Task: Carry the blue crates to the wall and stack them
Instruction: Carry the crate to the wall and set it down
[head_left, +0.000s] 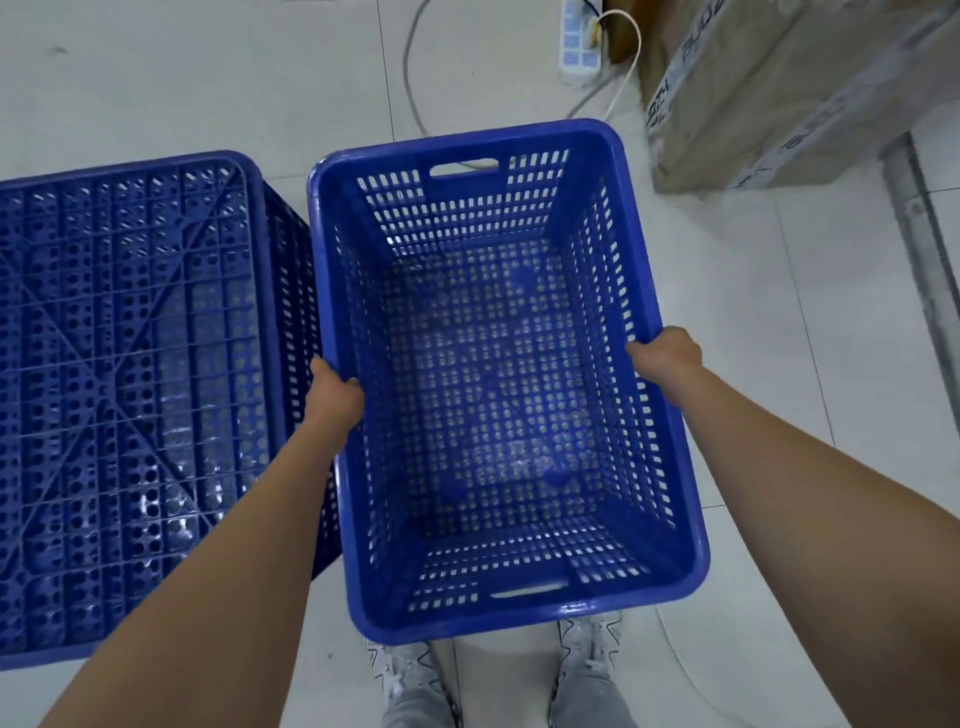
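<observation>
Head view: upright blue crate (498, 374) is being gripped by its long rims, left hand (332, 397) and right hand (665, 358) clamped, fingertips hidden. Overturned crate (130, 395) beside it is being cropped at the left edge. Shoes (587, 654) are partly hidden.

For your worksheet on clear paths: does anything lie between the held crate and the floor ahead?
Yes. Both hands, left and right, grip the crate. Ahead lie cables, a power strip and a cardboard box.
</observation>
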